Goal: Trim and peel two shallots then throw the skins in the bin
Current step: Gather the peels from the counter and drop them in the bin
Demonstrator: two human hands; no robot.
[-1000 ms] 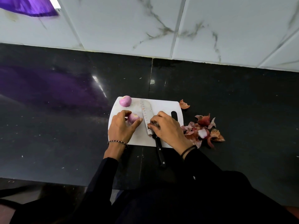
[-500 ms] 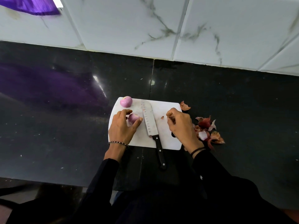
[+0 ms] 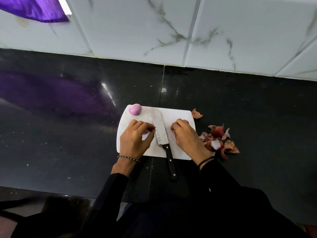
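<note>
Knife (image 3: 159, 129) overhangs board (image 3: 178, 115) edge — left grip (image 3: 133, 140) clasps shallot (image 3: 145, 132) (mostly hidden), right grip (image 3: 186, 134) unclear.

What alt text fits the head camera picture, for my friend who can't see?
A person's left hand grips a pink shallot on a white cutting board, while the right hand rests curled on the board, a knife lying between them. A peeled shallot sits at the board's far left corner; loose skins are piled on the black counter to the right.
</note>
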